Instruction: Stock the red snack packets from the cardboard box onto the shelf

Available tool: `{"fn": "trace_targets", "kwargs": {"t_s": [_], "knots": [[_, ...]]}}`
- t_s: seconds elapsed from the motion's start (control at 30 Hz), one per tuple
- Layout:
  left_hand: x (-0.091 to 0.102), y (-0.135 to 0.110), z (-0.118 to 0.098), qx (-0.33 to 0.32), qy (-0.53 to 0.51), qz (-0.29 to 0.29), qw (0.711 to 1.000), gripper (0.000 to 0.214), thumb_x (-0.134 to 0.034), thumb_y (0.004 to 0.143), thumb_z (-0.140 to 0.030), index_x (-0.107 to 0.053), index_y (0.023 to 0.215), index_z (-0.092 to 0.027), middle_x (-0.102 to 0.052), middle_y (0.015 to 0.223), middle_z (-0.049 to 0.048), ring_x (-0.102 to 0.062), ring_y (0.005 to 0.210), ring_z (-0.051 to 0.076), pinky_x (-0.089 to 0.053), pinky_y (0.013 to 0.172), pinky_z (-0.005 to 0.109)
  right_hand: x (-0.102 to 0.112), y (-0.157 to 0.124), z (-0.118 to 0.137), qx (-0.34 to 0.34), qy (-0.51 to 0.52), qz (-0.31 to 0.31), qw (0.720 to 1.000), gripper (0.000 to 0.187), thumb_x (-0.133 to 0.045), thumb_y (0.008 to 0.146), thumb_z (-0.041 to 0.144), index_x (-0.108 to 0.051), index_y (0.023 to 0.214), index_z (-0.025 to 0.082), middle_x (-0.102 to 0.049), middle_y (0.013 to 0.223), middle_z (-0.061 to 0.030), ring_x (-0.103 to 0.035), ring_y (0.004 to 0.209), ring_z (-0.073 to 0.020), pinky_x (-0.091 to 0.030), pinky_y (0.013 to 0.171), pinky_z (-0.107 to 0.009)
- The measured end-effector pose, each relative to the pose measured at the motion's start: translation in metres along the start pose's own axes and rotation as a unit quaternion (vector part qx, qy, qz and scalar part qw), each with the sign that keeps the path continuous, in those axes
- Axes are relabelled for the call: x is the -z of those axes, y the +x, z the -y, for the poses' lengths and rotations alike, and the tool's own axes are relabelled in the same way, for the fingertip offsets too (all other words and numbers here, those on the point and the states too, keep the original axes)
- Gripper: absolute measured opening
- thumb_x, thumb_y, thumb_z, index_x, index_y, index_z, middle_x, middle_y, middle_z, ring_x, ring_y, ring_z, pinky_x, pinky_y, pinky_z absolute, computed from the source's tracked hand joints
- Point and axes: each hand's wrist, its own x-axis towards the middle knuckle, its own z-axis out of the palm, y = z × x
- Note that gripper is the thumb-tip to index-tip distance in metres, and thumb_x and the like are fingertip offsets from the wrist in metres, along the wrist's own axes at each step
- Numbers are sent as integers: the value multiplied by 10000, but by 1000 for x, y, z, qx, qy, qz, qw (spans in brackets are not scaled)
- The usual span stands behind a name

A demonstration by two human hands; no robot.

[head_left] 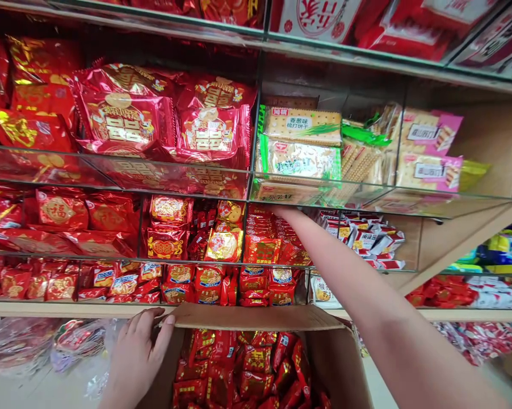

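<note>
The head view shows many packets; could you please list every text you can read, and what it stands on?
"香葱味 梳打饼干": cracker pack.
"囍": pink-red pack.
"福": red pack, lower left.
Too small or blurred to read surely: the carton's packets, the pink-ended packs, most other labels.

The left hand [141, 352] is resting near seven o'clock, fingers bent; the right arm [366, 301] is slanting from four toward ten, its hand hidden
</note>
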Motion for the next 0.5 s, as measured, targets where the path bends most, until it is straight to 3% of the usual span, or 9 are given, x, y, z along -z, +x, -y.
{"fn": "trace_targets", "kwargs": {"t_s": [0.1, 0.17, 0.23, 0.27, 0.3, 0.33, 0.37, 0.43, 0.5], "knots": [[0, 0, 2, 0, -1, 4, 1000, 339, -366, 750, -466, -525, 852, -184, -655, 893, 116, -562, 885, 288, -392, 799, 388, 30, -40, 16, -12, -29, 7, 999, 299, -533, 757, 304, -566, 1004, 138, -569, 1080, -129, -475, 1042, -270, -344, 902, -417], [0, 0, 2, -3, 0, 3, 1000, 349, -360, 747, -470, -521, 864, -183, -652, 904, 118, -559, 888, 287, -391, 801, 388, 45, -95, 30, 7, -49, -2, 999, 260, -505, 777, 300, -577, 952, 120, -589, 1001, -141, -503, 973, -264, -362, 865, -415], [0, 0, 2, -6, 3, 3, 1000, 362, -353, 746, -476, -518, 876, -181, -647, 906, 121, -556, 893, 288, -391, 798, 388, 42, -165, 39, 152, -59, 3, 987, 232, -419, 827, 283, -578, 922, 143, -603, 924, -103, -520, 897, -219, -396, 811, -368], [0, 0, 2, -6, 7, 5, 1000, 367, -350, 744, -480, -518, 877, -182, -645, 905, 122, -555, 896, 290, -391, 797, 389, 33, -202, 39, 220, -38, 48, 974, 215, -392, 838, 247, -588, 868, 164, -613, 852, -67, -534, 840, -184, -413, 781, -322], [0, 0, 2, -6, 11, 5, 1000, 370, -347, 744, -482, -518, 876, -182, -644, 905, 123, -554, 897, 292, -390, 796, 391, 18, -236, 35, 300, -21, 139, 943, 199, -413, 830, 256, -597, 845, 180, -619, 804, -40, -546, 790, -160, -428, 750, -280], [0, 0, 2, -7, 13, 7, 1000, 371, -344, 744, -483, -518, 872, -182, -643, 904, 124, -554, 899, 293, -389, 797, 391, 0, -267, 28, 343, -25, 225, 912, 169, -472, 804, 283, -607, 767, 188, -613, 696, -12, -550, 681, -140, -444, 661, -236], [0, 0, 2, -10, 13, 8, 1000, 371, -341, 745, -482, -517, 870, -180, -642, 905, 125, -554, 902, 293, -388, 799, 390, -22, -293, 16, 343, -49, 287, 893, 143, -505, 788, 259, -615, 734, 187, -611, 658, -8, -552, 640, -136, -444, 612, -219], [0, 0, 3, -20, 15, 8, 1000, 376, -332, 750, -478, -512, 879, -174, -638, 911, 130, -551, 911, 291, -384, 807, 386, -65, -327, -12, 253, -87, 341, 901, 167, -555, 745, 238, -627, 885, 182, -629, 897, -64, -573, 808, -181, -455, 674, -242], [0, 0, 3, -27, 24, 4, 999, 386, -324, 754, -477, -505, 901, -169, -635, 910, 131, -548, 910, 292, -386, 805, 384, -100, -343, -40, 104, -161, 344, 919, 387, -527, 744, 166, -525, 1131, 152, -548, 1121, -135, -510, 1011, -244, -426, 811, -345]]}}
